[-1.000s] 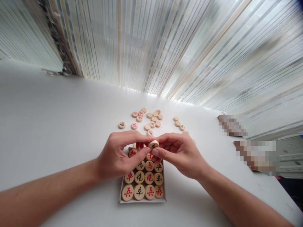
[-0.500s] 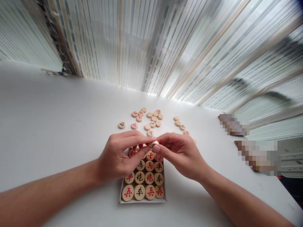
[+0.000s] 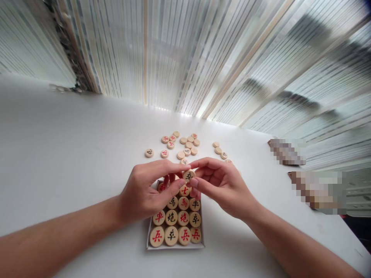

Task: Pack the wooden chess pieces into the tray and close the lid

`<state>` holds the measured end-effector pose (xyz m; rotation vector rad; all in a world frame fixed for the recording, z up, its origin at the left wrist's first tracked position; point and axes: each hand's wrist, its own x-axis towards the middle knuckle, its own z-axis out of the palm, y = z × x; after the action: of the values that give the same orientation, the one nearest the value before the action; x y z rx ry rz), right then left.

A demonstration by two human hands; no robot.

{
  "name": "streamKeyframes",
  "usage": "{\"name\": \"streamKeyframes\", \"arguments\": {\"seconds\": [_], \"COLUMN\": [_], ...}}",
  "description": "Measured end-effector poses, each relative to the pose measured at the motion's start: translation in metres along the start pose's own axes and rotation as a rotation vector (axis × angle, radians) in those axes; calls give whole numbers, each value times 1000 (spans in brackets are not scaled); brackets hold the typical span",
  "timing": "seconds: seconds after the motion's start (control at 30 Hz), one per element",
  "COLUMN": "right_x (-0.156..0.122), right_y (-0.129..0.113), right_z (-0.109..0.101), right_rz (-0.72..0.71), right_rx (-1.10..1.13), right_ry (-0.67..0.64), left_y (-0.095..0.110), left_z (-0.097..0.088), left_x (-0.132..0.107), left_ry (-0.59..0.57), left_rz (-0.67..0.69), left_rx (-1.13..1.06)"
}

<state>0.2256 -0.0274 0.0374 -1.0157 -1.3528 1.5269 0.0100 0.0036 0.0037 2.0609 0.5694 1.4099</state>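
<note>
Between the fingertips of my left hand and my right hand is a round wooden Chinese chess piece, its black character turned toward me. Both hands pinch it, one from each side. Below them sits a shallow, pale box filled with rows of pieces, such as a red-marked piece and a black-marked piece in the nearest row. My hands cover the far part of the box.
Beyond the box, loose chess pieces lie scattered on the white table, some blank side up, among them a black-marked one. A short line of pieces lies to the right. Blurred objects stand at the right edge, before striped blinds.
The held chess piece has tilted from nearly edge-on to face me, so its black character now shows. Both hands stay in nearly the same place.
</note>
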Motion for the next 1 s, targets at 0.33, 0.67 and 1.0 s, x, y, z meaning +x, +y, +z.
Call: {"name": "streamKeyframes", "arguments": {"seconds": [0.33,0.67,1.0], "right_x": [-1,0,-1], "right_y": [0,0,1], "right_z": [0,-2,-2], "right_rz": [-55,-174,-140], "right_rx": [-89,-214,-184], "right_ry": [11,47,90], "left_y": [-1,0,-4], "left_z": [1,2,2], "left_x": [-1,1,1], "left_ry": [-10,2,35], "left_rz": [-14,-8,11], "left_rx": [-28,-50,5]}}
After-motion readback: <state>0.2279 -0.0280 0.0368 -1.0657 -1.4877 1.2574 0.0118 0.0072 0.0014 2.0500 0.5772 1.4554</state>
